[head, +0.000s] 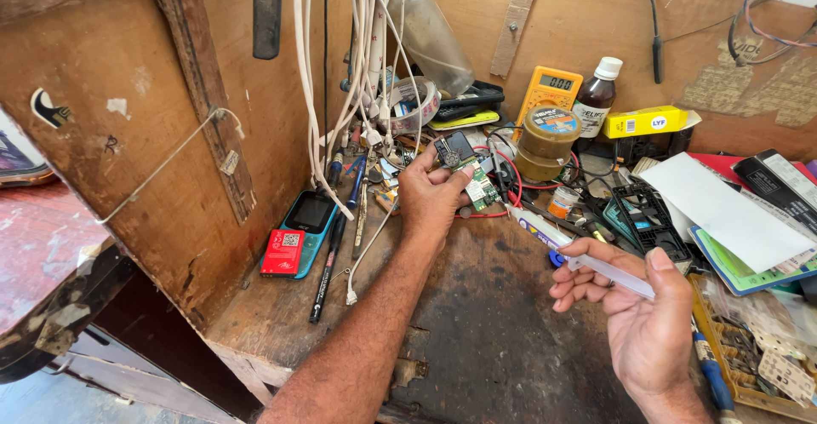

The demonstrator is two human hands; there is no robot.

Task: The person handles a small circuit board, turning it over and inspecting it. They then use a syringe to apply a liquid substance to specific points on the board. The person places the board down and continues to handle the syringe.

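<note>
From my seat I start at the far left, where a blue phone point(309, 217) lies face up on the wooden desk point(477, 322) with a red battery point(282, 252) resting against its lower edge. A black pen point(326, 269) lies just to their right, under a bundle of white cables point(340, 66) hanging from above.

Next comes the left hand point(432, 194), raised over the back of the desk. Its grip is closed on a small green circuit board point(477, 187), thumb on top and fingers beneath, with a dark part at the board's upper end. The board is off the desk and bare, out of any casing that I can see, so I judge the opening-up to be done and the work on the board itself to be what is left. I cannot tell from here whether any joint on it has been touched.

Behind it stand a yellow meter point(549, 90), a round jar point(547, 141) and a brown bottle point(596, 96) with a white cap.

Further right, the right hand point(634, 305) is held palm up, well apart from the board. Its grip is narrow, pinching a slim white tool point(608, 272) between thumb and fingers, the tip pointing left and not yet on the board. A white sheet of paper point(723, 211) lies over the clutter at the far right.
</note>
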